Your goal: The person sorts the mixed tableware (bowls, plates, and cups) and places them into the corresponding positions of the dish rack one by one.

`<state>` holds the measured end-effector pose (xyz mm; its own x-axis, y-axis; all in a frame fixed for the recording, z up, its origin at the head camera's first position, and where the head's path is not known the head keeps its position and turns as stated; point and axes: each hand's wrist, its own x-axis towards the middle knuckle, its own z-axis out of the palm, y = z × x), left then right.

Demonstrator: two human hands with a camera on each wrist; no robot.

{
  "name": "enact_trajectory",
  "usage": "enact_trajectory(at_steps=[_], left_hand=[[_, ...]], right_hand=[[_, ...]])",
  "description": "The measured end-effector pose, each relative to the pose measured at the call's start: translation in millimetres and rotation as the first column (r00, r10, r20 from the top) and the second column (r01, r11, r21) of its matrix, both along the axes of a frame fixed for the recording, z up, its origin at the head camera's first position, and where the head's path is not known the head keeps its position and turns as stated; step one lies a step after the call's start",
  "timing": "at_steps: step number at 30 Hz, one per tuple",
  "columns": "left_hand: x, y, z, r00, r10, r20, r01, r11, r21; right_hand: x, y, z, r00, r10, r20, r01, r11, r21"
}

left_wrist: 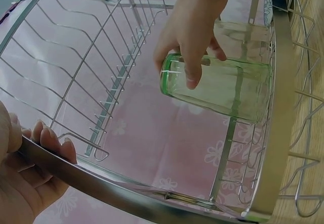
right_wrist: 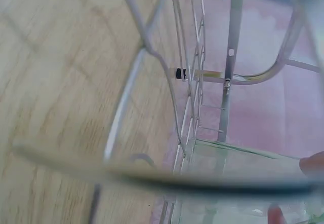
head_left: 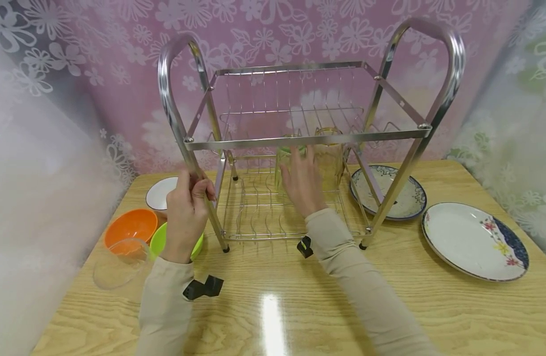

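"What takes up most of the scene?"

"A wood-grained table, with a metal dish rack standing on it."

"And around the rack?"

"To its right lie a white oval plate and a blue-rimmed plate, the second partly behind the rack's leg. To its left sit an orange bowl, a lime bowl and a white bowl."

"What about the person's hands?"

"The left hand has its fingers curled round the rack's front left leg. The right hand reaches inside, thumb and fingers clamped about the upper end of a green glass."

"Where exactly is that glass?"

"On end at the rack's lower shelf, inside the frame, just left of an amber glass in the head view."
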<state>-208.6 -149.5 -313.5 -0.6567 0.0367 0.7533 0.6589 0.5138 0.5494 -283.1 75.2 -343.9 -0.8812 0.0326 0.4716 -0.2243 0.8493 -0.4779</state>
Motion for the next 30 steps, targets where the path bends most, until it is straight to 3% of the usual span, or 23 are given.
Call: enact_trajectory(at_steps=[7, 16, 30], left_hand=[[-0.2, 0, -1.2, 1.000, 0.004, -0.008, -0.004, 1.000, -0.001], [-0.5, 0, 0.4, 1.000, -0.014, -0.011, 0.014, 1.000, 0.003], [0.5, 0, -0.8, 1.000, -0.007, 0.003, 0.007, 1.000, 0.003]], right_hand=[[-4.9, -4, -5.5, 0.999, -0.043, -0.031, 0.046, 0.993, 0.111], [-7.3, 0, -10.0, 0.993, -0.037, -0.111, 0.053, 0.987, 0.152], [-6.1, 3, -7.8, 0.998, -0.045, -0.042, 0.051, 0.984, 0.171]])
